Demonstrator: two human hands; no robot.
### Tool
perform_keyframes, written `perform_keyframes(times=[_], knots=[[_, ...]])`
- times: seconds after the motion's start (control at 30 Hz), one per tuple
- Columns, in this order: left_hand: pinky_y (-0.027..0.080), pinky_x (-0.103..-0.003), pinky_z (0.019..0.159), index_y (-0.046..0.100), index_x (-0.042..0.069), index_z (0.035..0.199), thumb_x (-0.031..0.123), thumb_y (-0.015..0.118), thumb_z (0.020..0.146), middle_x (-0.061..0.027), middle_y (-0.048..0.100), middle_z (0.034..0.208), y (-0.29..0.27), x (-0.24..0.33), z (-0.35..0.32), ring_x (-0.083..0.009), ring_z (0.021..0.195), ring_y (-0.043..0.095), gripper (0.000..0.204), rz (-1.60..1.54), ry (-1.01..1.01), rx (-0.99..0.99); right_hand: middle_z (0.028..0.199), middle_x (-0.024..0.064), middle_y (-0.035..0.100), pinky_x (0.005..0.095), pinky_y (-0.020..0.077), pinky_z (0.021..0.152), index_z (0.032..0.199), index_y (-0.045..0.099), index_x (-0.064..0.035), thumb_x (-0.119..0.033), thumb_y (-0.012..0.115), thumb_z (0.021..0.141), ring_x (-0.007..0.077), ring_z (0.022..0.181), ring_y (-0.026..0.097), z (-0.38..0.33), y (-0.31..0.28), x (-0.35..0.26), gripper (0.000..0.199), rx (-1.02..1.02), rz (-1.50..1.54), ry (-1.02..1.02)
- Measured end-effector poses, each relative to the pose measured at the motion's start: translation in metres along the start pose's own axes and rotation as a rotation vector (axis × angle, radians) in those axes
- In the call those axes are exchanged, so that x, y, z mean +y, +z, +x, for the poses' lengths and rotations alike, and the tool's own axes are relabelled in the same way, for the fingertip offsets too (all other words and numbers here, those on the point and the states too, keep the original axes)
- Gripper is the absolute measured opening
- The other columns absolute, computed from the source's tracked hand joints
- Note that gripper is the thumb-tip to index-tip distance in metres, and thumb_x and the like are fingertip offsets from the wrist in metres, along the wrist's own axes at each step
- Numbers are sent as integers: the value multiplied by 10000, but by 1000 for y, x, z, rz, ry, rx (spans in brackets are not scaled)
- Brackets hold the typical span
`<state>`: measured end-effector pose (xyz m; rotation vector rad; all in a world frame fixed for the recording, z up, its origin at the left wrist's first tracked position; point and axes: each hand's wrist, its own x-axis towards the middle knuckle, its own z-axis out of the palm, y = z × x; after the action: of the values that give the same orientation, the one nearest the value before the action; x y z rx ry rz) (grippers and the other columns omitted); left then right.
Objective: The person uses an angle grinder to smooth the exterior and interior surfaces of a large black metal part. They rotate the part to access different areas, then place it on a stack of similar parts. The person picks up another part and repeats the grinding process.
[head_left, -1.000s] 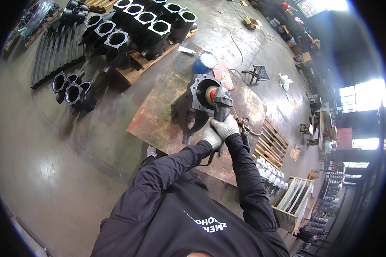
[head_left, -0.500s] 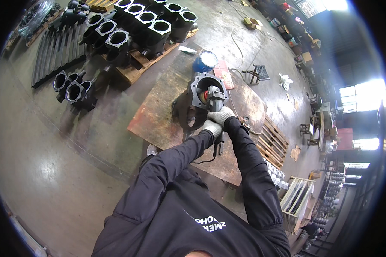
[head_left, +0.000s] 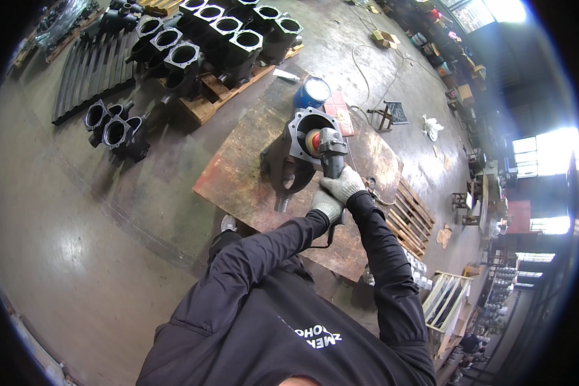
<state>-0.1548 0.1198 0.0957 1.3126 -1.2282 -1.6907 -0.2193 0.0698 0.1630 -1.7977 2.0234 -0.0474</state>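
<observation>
My left hand (head_left: 327,204) and my right hand (head_left: 346,184), both in pale knit gloves, are wrapped round the body of a dark angle grinder (head_left: 332,153). Its round head, with a red and tan disc (head_left: 313,141), reaches into the mouth of a black metal casting (head_left: 278,168). Whether the disc touches the inner wall I cannot tell. The casting has a bare grey flange with bolt holes round its opening and lies on a worn, stained tabletop (head_left: 235,170). From the grinder's rear end a black cord hangs near my left wrist.
A blue can (head_left: 309,94) and a red flat piece (head_left: 338,114) sit beyond the casting. Several similar black castings (head_left: 228,55) stand on a wooden pallet (head_left: 215,103) at the far left. Slatted wood (head_left: 410,212) lies right of the table, and a folding stool (head_left: 392,114) stands farther off.
The grinder's head has shifted right within the casting's opening, showing more of the disc. Both hands have moved slightly right and nearer to me with it.
</observation>
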Motion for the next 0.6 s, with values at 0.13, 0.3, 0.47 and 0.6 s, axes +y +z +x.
perform_keyframes(times=[0.13, 0.3, 0.47, 0.6], knots=[[461, -342, 980, 462, 14, 1352, 228, 453, 1003, -148, 603, 1307, 9, -8, 11, -235, 1204, 587, 410, 323, -19, 33, 969, 309, 682, 444, 550, 836, 984, 673, 75, -473, 755, 663, 422, 940, 684, 5, -5, 0, 640, -42, -38, -17], [511, -375, 831, 545, 19, 1251, 219, 516, 977, -141, 665, 1145, 31, -45, 44, -252, 1020, 655, 341, -419, -73, 189, 961, 283, 699, 431, 558, 825, 1004, 687, 59, -457, 767, 654, 391, 906, 702, 26, -8, 1, 629, -202, -119, -24], [505, -366, 663, 559, 85, 1197, 215, 523, 992, -87, 650, 966, 48, -66, 82, -209, 783, 640, 246, -1149, -158, 146, 1036, 244, 710, 385, 551, 866, 1038, 729, 3, -468, 764, 673, 339, 976, 702, 52, -18, 6, 597, -366, -228, -108], [480, -326, 679, 559, 164, 1176, 288, 457, 1029, -34, 617, 949, 51, -64, 87, -184, 800, 604, 218, -1081, -115, 107, 1030, 234, 716, 382, 566, 845, 1026, 739, 10, -506, 766, 660, 345, 967, 708, 70, -21, 5, 633, -438, -357, -245]])
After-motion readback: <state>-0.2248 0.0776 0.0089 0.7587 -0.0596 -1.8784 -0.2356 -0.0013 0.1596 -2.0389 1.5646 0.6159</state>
